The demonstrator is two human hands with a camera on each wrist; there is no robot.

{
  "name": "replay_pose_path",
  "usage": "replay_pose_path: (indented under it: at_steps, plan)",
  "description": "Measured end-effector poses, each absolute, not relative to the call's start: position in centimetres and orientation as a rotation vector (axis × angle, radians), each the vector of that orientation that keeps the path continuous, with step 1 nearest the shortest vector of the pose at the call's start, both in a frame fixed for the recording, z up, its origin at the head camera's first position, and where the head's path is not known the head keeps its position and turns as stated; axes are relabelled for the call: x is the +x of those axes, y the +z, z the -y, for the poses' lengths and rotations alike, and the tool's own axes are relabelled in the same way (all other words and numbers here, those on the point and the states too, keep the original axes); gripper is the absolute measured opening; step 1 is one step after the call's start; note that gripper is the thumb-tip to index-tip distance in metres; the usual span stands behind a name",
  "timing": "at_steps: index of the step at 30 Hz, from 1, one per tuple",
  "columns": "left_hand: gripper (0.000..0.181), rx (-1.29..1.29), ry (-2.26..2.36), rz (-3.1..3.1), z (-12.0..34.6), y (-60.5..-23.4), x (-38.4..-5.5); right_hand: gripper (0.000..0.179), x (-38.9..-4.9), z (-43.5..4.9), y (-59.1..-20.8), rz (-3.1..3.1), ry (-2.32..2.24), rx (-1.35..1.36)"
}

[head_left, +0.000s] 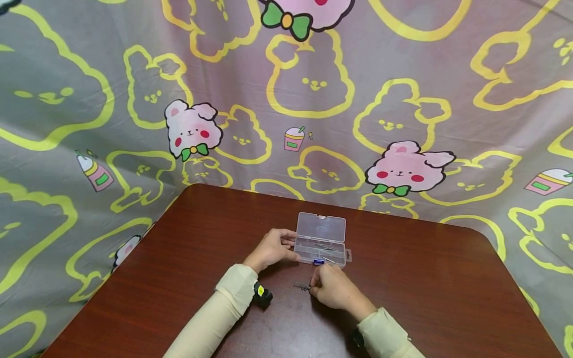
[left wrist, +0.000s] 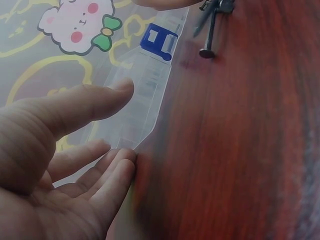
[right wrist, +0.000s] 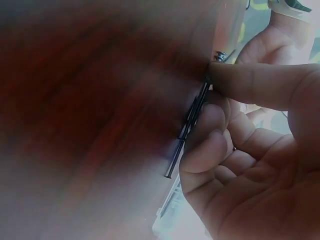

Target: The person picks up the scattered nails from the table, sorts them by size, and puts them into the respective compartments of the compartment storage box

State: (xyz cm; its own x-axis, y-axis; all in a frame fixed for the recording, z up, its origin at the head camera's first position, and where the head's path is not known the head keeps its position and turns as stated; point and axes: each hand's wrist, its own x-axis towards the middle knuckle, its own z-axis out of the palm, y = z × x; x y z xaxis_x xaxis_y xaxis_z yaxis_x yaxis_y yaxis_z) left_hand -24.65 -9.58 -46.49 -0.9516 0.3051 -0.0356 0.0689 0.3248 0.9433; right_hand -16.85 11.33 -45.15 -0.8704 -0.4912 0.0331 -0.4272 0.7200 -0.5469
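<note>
Lower centre of the head view, the right hand (head_left: 333,287) pinches slim dark metal nails (right wrist: 190,120), likely light, stiff, slippery, best held mid-shank; the left hand (head_left: 272,248), thumb spread, touches a clear rectangular plastic box (head_left: 321,227)

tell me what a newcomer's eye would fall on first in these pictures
Probably the grey curtain first, filling the background behind the reddish-brown table with yellow animal outlines and pink-cheeked faces in green bows. Next comes the clear plastic box lying open on the table, its blue latch bright at the near edge. Just in front of it, the right grip pinches a few small dark nails.
</note>
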Motion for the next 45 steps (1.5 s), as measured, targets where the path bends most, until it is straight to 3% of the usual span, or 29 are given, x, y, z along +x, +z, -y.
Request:
replay_pose_path:
  at_steps: [22, 37, 45]
  plan:
    - [0.066, 0.359, 1.697, -2.375, 9.5, -46.3, -24.6, 0.024, -17.4, -12.3, -44.5, -2.922, -1.071, -0.715]
    - [0.067, 0.357, 1.705, -2.367, 9.6, -46.5, -24.6, 0.011, -18.1, -13.7, -43.8, -2.790, -1.345, -0.484]
    - [0.066, 0.357, 1.702, -2.363, 9.6, -46.5, -24.6, 0.014, -18.9, -14.8, -43.9, -2.721, -1.476, -0.335]
